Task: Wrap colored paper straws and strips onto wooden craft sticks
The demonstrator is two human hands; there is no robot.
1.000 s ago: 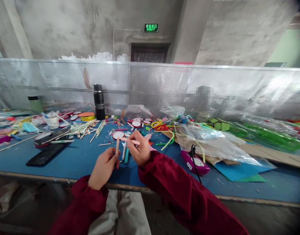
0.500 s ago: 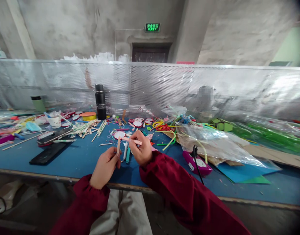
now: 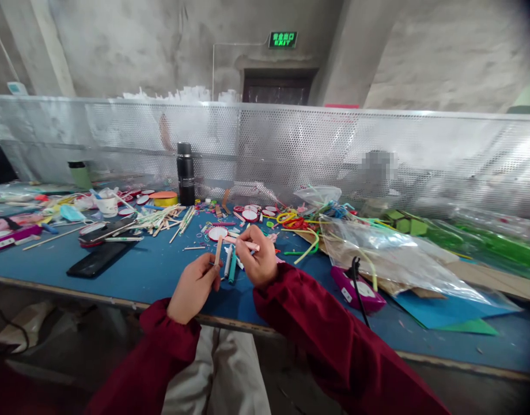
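My left hand [image 3: 192,289] is closed on a flat wooden craft stick [image 3: 219,252], which stands up from between thumb and fingers. My right hand [image 3: 261,260] pinches a pale pink marker pen [image 3: 252,246], its front end pointing left at the top of the stick. Whether the pen touches the wood I cannot tell. Just behind the stick lies a round white disc with a red rim [image 3: 218,233]. Between my hands, a teal marker [image 3: 233,268] and a whitish marker [image 3: 227,260] rest on the blue tabletop [image 3: 156,282].
Left are a black phone [image 3: 96,262], a pile of sticks [image 3: 161,218] and a paper cup [image 3: 107,204]. A black bottle [image 3: 186,176] stands before the perforated metal screen [image 3: 277,144]. A purple box [image 3: 358,290] with a black cable and plastic bags [image 3: 390,253] lie right.
The view has shifted, so the scene sits further right and slightly higher. Both hands keep their grips on the craft stick and pink marker pen, with little change between them.
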